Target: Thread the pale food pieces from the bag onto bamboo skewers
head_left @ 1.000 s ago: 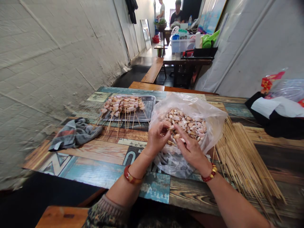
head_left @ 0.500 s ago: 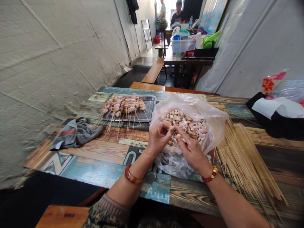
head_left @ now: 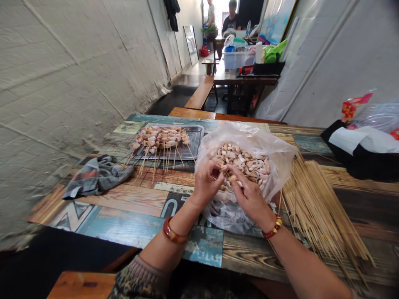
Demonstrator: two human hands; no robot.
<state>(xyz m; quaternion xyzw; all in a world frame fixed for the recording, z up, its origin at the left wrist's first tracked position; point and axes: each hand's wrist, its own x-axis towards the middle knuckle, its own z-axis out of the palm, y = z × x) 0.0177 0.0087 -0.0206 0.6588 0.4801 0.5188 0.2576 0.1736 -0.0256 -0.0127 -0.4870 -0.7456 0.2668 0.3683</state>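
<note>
Over an open clear plastic bag (head_left: 282, 151) full of what look like garlic cloves (head_left: 246, 160), my two hands meet at the fingertips. Between thumb and forefinger my left hand (head_left: 207, 182) pinches a single clove (head_left: 223, 167). My right hand (head_left: 252, 199) is closed on a thin bamboo skewer, mostly hidden by the hand; its tail shows below the wrist. Another clove (head_left: 232, 178) sits at the right fingers, apparently on the skewer. Left of the bag, loaded skewers (head_left: 163, 137) lie on a metal tray (head_left: 196, 143), their bare ends over the near rim.
A heap of bare bamboo skewers (head_left: 324, 207) lies right of the bag. A grey checked cloth (head_left: 98, 174) is at the left. A black bag with white paper (head_left: 358, 141) stands at the right edge. Beyond are benches, a second table with a plastic bin (head_left: 238, 59), and two people.
Both hands stay almost in place over the bag, with only slight finger movement. The skewer's tail now shows below my right wrist. The whole view has shifted slightly.
</note>
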